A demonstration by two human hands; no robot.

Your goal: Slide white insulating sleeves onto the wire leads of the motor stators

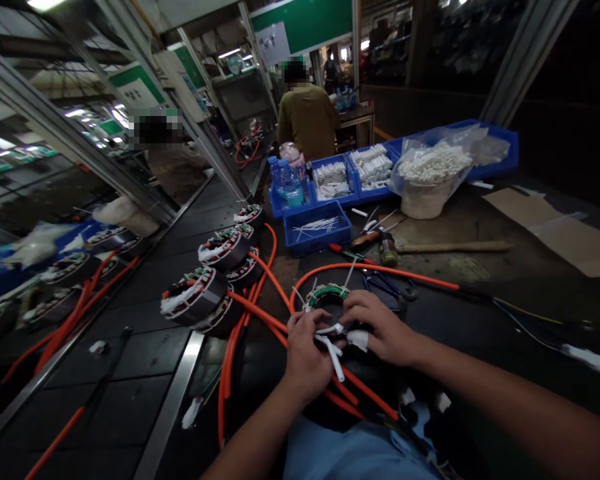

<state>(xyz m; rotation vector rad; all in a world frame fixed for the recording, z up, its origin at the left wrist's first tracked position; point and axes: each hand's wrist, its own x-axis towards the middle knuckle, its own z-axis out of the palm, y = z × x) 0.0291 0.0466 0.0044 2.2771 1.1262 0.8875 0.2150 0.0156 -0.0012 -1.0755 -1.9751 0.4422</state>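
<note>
A ring-shaped motor stator (pixel 329 291) with a green inner rim lies on the dark bench before me, with thin white ties standing up from it. My left hand (pixel 307 353) is on its near left side, fingers curled at white sleeves (pixel 335 357) that stick out toward me. On the near right side is my right hand (pixel 377 328), its fingers bent together over the ring's edge, with a white wrapping at one fingertip. What exactly the fingertips pinch is too small to make out. An orange cable (pixel 380 267) arcs round behind the ring.
More stators (pixel 195 297) with orange cables stand at left by the metal conveyor edge. Behind are a small blue tray (pixel 317 230) of white ties, blue bins of white sleeves, a bagged tub (pixel 425 193), a hammer (pixel 389 249) and pliers (pixel 390 290). Two people are farther back.
</note>
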